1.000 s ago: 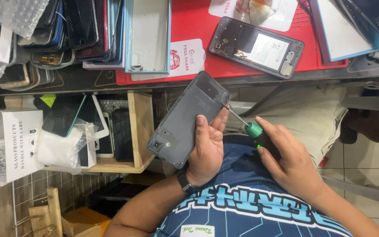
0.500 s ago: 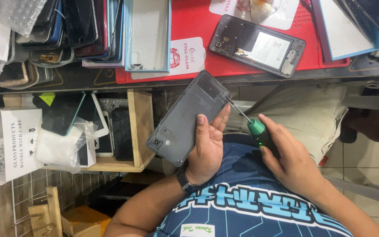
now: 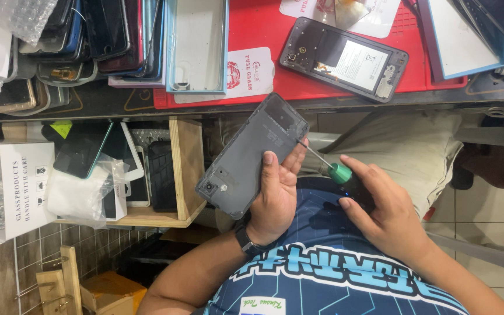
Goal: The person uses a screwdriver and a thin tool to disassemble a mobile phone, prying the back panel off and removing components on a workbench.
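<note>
Grey phone frame, left hand, green-collared screwdriver

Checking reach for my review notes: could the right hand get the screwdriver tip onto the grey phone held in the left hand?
Probably yes. The right hand holds the screwdriver, whose tip already sits at the edge of the grey phone gripped by the left hand. Nothing lies between them.
</note>
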